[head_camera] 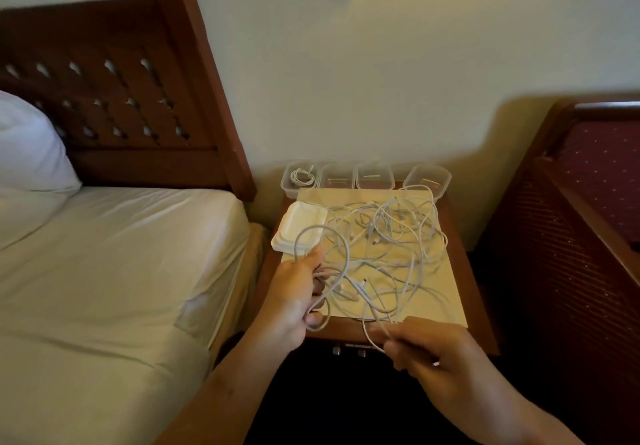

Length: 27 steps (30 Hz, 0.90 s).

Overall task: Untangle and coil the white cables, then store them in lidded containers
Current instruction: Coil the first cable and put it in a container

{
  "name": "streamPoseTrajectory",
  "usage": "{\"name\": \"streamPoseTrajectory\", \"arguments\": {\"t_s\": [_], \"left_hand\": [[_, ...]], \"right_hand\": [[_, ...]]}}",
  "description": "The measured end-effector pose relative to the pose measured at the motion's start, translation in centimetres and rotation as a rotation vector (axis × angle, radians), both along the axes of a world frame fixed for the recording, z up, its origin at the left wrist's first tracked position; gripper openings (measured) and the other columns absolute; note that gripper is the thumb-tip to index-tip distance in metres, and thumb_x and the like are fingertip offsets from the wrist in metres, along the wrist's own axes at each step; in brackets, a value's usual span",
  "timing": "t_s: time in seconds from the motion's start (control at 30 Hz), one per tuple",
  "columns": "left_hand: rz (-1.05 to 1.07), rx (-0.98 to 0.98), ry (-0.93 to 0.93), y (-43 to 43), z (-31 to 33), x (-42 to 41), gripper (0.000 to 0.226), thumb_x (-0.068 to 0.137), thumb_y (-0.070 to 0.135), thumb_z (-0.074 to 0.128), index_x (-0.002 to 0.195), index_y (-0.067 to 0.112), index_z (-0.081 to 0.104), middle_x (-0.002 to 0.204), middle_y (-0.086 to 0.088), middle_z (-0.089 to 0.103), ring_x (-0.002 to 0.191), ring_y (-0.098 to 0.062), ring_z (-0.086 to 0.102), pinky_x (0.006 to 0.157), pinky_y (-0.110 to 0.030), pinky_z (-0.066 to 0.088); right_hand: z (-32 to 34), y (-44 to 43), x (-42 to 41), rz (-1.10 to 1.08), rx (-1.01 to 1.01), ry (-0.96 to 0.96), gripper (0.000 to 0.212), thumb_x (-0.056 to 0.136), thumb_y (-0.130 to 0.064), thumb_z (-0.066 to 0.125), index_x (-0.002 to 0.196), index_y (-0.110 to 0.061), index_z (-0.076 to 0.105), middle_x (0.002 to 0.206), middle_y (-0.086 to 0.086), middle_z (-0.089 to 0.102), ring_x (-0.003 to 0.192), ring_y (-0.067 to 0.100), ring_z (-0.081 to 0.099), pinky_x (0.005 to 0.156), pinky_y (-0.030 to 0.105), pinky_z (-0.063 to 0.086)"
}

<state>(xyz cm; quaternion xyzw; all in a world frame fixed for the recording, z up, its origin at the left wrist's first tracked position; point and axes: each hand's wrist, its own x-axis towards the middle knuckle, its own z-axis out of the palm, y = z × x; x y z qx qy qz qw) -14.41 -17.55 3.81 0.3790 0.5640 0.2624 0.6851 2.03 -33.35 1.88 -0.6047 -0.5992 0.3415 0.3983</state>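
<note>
A tangle of white cables point(391, 237) lies spread over a cream mat point(440, 292) on a wooden nightstand point(474, 285). My left hand point(294, 299) grips a cable that loops up above it point(313, 233) over the nightstand's near left side. My right hand point(433, 351) pinches a cable strand at the nightstand's front edge. Several clear plastic containers stand in a row at the back; the leftmost container point(299, 176) holds a coiled white cable. A stack of white lids point(299, 226) rests at the mat's left edge.
A bed with white sheets point(114, 264) and a wooden headboard point(114, 98) stands close on the left. A dark red upholstered chair point(588, 202) stands to the right. The wall runs right behind the containers.
</note>
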Motion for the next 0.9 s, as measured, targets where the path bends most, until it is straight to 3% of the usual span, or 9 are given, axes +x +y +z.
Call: {"name": "streamPoseTrajectory", "arguments": {"t_s": [0.13,0.27,0.33,0.4,0.5,0.6,0.67,0.77,0.9], "left_hand": [[-0.170,-0.141,0.078,-0.9,-1.9,-2.0,0.039,0.102,0.046,0.060,0.082,0.012,0.057,0.055,0.003,0.032,0.042,-0.012,0.023,0.041,-0.021,0.019],[-0.366,-0.270,0.064,-2.2,-2.9,-2.2,0.042,0.098,0.048,0.064,0.099,0.006,0.058,0.085,-0.009,0.063,0.048,-0.017,0.043,0.044,-0.027,0.043],[-0.424,-0.260,0.033,-2.5,-3.0,-2.0,0.032,0.099,0.034,0.067,0.114,0.008,0.056,0.119,-0.016,0.062,0.061,-0.024,0.059,0.065,-0.044,0.057],[-0.497,-0.180,0.011,-2.2,-3.1,-2.2,0.052,0.091,0.011,0.073,0.135,0.012,0.045,0.130,-0.020,0.058,0.084,-0.035,0.069,0.091,-0.052,0.055],[-0.858,0.170,0.154,-0.6,-1.7,-3.3,0.115,0.081,0.001,0.082,0.161,0.040,0.009,0.154,-0.004,0.037,0.128,-0.025,0.060,0.107,-0.040,0.052],[-1.304,0.428,0.220,1.5,1.7,-4.5,0.127,0.074,0.030,0.089,0.159,0.054,-0.001,0.164,0.023,0.019,0.149,0.000,0.029,0.122,-0.034,0.033],[-1.243,0.598,0.157,2.2,4.3,-4.3,0.115,0.077,0.037,0.086,0.162,0.048,0.009,0.162,0.021,0.030,0.147,0.000,0.033,0.120,-0.037,0.035],[-0.898,0.981,0.118,1.7,7.7,-2.7,0.075,0.091,0.041,0.073,0.156,0.039,0.037,0.145,0.019,0.051,0.132,-0.008,0.052,0.107,-0.040,0.050],[-0.698,1.744,0.718,1.6,8.9,-0.1,0.056,0.099,0.044,0.054,0.150,0.020,0.047,0.147,0.003,0.047,0.131,-0.019,0.050,0.099,-0.049,0.049]], "right_hand": [[2.4,-1.2,0.6,-0.154,0.145,0.156,0.014,0.085,-0.020,0.076,0.096,-0.022,0.085,0.076,0.000,0.076,0.069,0.007,0.069,0.060,0.019,0.051],[3.8,0.1,1.2,-0.271,0.250,0.398,0.007,0.078,-0.011,0.080,0.077,-0.005,0.080,0.074,0.013,0.073,0.067,0.023,0.068,0.066,0.026,0.055],[3.8,1.5,1.6,-0.310,0.283,0.601,0.016,0.080,-0.010,0.076,0.080,0.005,0.073,0.086,0.022,0.072,0.080,0.034,0.070,0.077,0.042,0.059],[4.0,3.0,2.1,-0.328,0.267,0.795,0.015,0.088,-0.008,0.068,0.088,0.007,0.065,0.095,0.029,0.072,0.094,0.045,0.072,0.087,0.056,0.059],[4.8,4.7,2.7,-0.339,0.195,0.831,0.011,0.100,-0.014,0.060,0.101,-0.003,0.057,0.080,0.021,0.067,0.077,0.041,0.071,0.084,0.062,0.059],[5.1,5.9,2.8,-0.341,0.179,0.790,0.023,0.100,-0.024,0.061,0.102,-0.001,0.060,0.073,0.009,0.056,0.061,0.021,0.056,0.071,0.050,0.060],[5.4,6.5,2.7,-0.316,0.151,0.733,0.026,0.101,-0.024,0.060,0.105,-0.001,0.072,0.077,0.005,0.058,0.063,0.015,0.051,0.068,0.039,0.055],[5.9,7.2,2.1,-0.209,0.093,0.665,0.023,0.102,-0.006,0.057,0.103,-0.009,0.080,0.089,0.010,0.063,0.068,0.014,0.053,0.067,0.032,0.053],[5.9,7.5,2.3,-0.166,0.017,0.468,0.021,0.095,-0.002,0.068,0.097,-0.016,0.084,0.073,0.011,0.064,0.064,0.021,0.057,0.070,0.036,0.053]]}}
